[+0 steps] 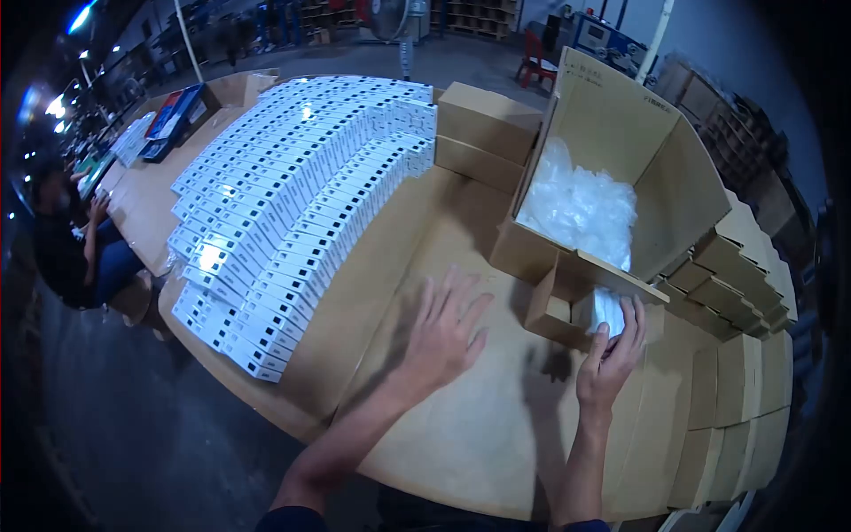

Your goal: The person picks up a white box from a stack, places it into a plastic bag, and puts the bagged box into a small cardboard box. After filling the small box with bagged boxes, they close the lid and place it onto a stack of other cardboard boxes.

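My right hand (613,350) grips a small white wrapped item (607,310) at the opening of a small open cardboard box (550,310). That box stands on the cardboard-covered table (461,417), just in front of a large open carton (674,191) holding crumpled clear plastic bags (581,208). Over the middle of the table is my left hand (445,332), its fingers spread and nothing in them. To its left lie long rows of white labelled boxes (292,204), stacked in stepped layers.
Closed brown boxes (486,133) stand behind the table's middle. More brown boxes (731,381) are piled at the right edge. A co-worker (75,222) sits at the far left near a blue and red box (173,115). A fan (388,18) stands beyond the table.
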Tool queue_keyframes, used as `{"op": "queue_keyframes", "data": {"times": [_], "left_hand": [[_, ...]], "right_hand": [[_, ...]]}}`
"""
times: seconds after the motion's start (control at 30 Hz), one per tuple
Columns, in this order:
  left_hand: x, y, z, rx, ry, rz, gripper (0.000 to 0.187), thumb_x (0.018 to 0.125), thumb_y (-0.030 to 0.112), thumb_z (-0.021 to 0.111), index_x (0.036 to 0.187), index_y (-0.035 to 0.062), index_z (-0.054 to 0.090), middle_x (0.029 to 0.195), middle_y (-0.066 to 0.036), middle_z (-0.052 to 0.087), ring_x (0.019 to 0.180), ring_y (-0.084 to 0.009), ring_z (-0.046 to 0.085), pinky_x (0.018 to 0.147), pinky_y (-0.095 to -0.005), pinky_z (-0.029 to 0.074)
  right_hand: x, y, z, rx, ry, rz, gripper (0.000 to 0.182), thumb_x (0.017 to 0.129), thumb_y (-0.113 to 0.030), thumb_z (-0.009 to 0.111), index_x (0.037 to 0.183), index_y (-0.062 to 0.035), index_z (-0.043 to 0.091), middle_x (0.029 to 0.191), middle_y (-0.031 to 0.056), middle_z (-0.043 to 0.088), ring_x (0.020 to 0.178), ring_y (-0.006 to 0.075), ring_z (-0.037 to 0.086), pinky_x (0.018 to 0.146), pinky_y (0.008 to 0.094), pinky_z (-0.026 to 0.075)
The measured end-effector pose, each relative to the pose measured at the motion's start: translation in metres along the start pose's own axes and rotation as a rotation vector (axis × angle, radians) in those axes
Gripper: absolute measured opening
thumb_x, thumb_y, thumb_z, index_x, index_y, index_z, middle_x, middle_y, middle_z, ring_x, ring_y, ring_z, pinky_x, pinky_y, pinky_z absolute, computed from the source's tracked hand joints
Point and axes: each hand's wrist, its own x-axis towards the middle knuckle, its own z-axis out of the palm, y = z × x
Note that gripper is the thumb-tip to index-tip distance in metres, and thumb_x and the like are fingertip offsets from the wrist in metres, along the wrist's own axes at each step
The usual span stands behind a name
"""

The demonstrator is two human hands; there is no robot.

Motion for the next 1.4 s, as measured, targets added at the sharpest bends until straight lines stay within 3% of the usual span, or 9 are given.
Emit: {"op": "queue_keyframes", "data": {"times": [0.07,0.2,0.4,0.57,0.7,0.83,1.2,1.3,1.4], "left_hand": [[0.021,-0.042,-0.021,0.1,0.099,-0.03,0.053,0.085,0.018,0.075,0.133,0.0065,0.058,0.144,-0.021,0.051,0.144,-0.0452,0.04,0.119,-0.0609,0.031],[0.097,-0.127,-0.056,0.055,0.214,-0.029,0.05,0.085,0.008,0.072,0.131,-0.0015,0.055,0.13,-0.023,0.058,0.124,-0.0432,0.055,0.109,-0.0473,0.044],[0.221,-0.24,-0.039,0.179,0.286,0.21,0.047,0.081,-0.002,0.062,0.128,-0.0037,0.055,0.126,-0.023,0.06,0.126,-0.0403,0.055,0.109,-0.0484,0.044],[0.276,-0.286,-0.009,0.428,0.302,0.268,0.051,0.088,-0.003,0.054,0.139,-0.0002,0.051,0.136,-0.018,0.06,0.132,-0.0347,0.054,0.114,-0.0458,0.042],[0.28,-0.286,-0.011,0.448,0.203,0.254,0.046,0.089,0.001,0.055,0.136,0.0034,0.055,0.132,-0.014,0.061,0.129,-0.0319,0.056,0.112,-0.0426,0.043],[0.278,-0.286,-0.013,0.425,0.271,0.25,0.035,0.087,-0.001,0.061,0.121,0.0025,0.065,0.116,-0.014,0.062,0.11,-0.0319,0.061,0.096,-0.0436,0.048],[0.2,-0.229,-0.05,0.325,0.344,0.148,0.03,0.08,0.0,0.072,0.107,0.0048,0.064,0.107,-0.013,0.058,0.105,-0.0345,0.058,0.092,-0.0459,0.047],[0.17,-0.198,-0.059,0.19,0.391,0.043,0.03,0.08,-0.006,0.07,0.109,0.0017,0.062,0.112,-0.016,0.058,0.11,-0.037,0.057,0.096,-0.048,0.047],[0.137,-0.156,-0.065,0.061,0.446,0.018,0.031,0.08,-0.01,0.068,0.109,-0.001,0.061,0.116,-0.018,0.057,0.111,-0.0391,0.058,0.097,-0.0481,0.048]], "right_hand": [[0.009,-0.034,0.016,0.206,-0.058,-0.063,0.039,0.1,-0.006,0.053,0.137,0.0045,0.055,0.143,0.0257,0.053,0.117,0.0356,0.061,0.081,0.0394,0.057],[0.06,-0.082,0.113,0.443,-0.327,-0.195,0.048,0.092,-0.003,0.058,0.138,0.0045,0.049,0.132,0.0274,0.058,0.121,0.0384,0.062,0.096,0.0433,0.052],[0.175,-0.101,0.281,-0.098,-0.317,-0.364,0.054,0.084,-0.011,0.07,0.132,0.0055,0.05,0.157,0.0277,0.037,0.151,0.0412,0.03,0.119,0.0589,0.032],[0.227,-0.112,0.317,-0.31,-0.337,-0.22,0.056,0.079,-0.018,0.077,0.127,0.0031,0.059,0.167,0.0238,0.023,0.158,0.0395,0.013,0.124,0.0682,0.01],[0.232,-0.1,0.329,-0.416,-0.403,-0.165,0.05,0.081,-0.019,0.075,0.125,0.0025,0.063,0.168,0.0228,0.021,0.159,0.0374,0.013,0.121,0.0728,0.008],[0.238,-0.1,0.325,-0.431,-0.377,-0.168,0.043,0.086,-0.016,0.068,0.125,0.0027,0.064,0.169,0.0198,0.021,0.159,0.0368,0.012,0.121,0.0728,0.008],[0.23,-0.103,0.287,-0.303,-0.451,-0.175,0.052,0.091,-0.011,0.059,0.141,-0.0014,0.051,0.17,0.0228,0.013,0.159,0.0386,0.01,0.123,0.0677,0.016],[0.192,-0.085,0.275,0.107,-0.29,-0.158,0.059,0.093,-0.013,0.06,0.149,-0.0073,0.044,0.166,0.0287,0.024,0.156,0.0409,0.023,0.121,0.0612,0.028],[0.158,-0.093,0.209,0.765,-0.661,0.249,0.064,0.099,-0.019,0.062,0.158,-0.0148,0.037,0.152,0.0255,0.047,0.14,0.0366,0.05,0.111,0.0528,0.044]]}}
